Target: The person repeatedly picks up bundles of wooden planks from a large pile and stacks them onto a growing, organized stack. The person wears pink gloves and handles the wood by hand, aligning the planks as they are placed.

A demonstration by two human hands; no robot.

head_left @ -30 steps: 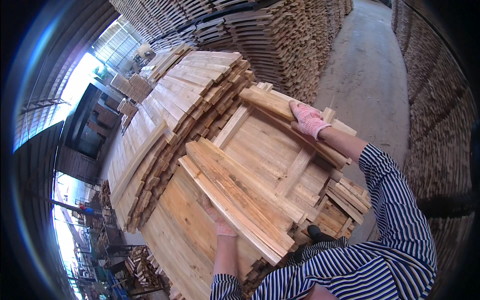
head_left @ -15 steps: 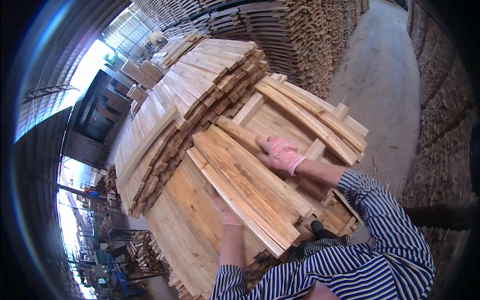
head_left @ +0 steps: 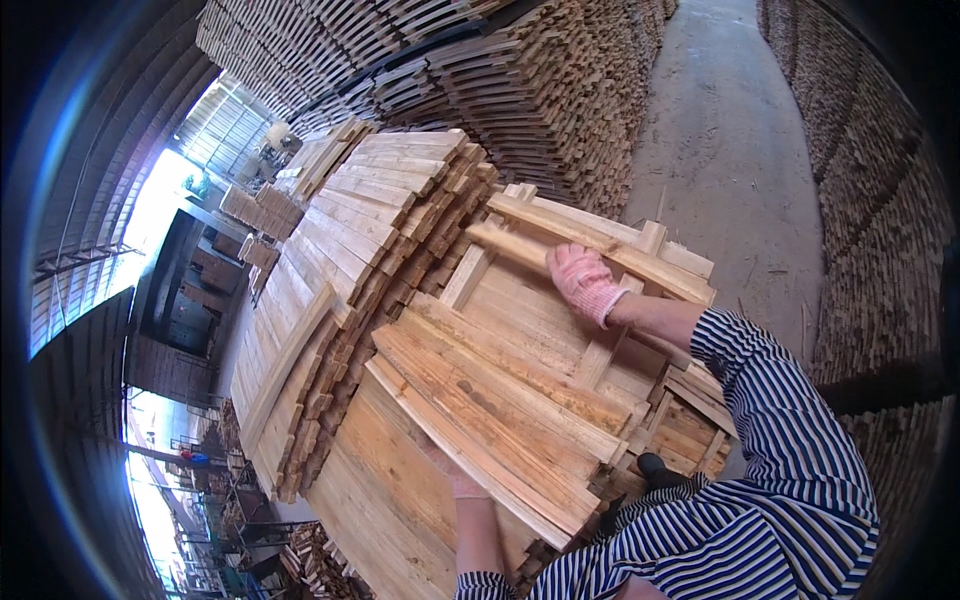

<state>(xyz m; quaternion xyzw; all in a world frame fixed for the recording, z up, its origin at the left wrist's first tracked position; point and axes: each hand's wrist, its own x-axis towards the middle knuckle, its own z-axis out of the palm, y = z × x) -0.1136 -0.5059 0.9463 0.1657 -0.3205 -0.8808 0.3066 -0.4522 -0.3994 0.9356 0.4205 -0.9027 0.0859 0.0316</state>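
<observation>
My right hand (head_left: 582, 282), in a pink and white knit glove, is closed around a narrow wooden board (head_left: 510, 244). The far end of this board sticks out past my knuckles, over a crosspiece (head_left: 466, 276). My left hand (head_left: 462, 482), also gloved, is at the left edge of a row of planks (head_left: 480, 400) lying side by side. The row's edge hides most of its fingers, so I cannot tell how they are bent. Under the row is a layer of wider boards (head_left: 385, 500). Another narrow board (head_left: 610, 250) lies right of my right hand.
A long stack of planks (head_left: 350, 220) stands directly beyond the work, with a loose board (head_left: 290, 355) on top. Tall lumber piles (head_left: 570, 110) rise behind it, and more (head_left: 870, 200) line the right side. A concrete aisle (head_left: 730, 150) runs between them. Scrap wood (head_left: 310, 560) lies at lower left.
My right hand has moved away from the plank row to a board farther right and closed on it. Another plank now lies at the row's right side. My left hand stays at the row's left edge.
</observation>
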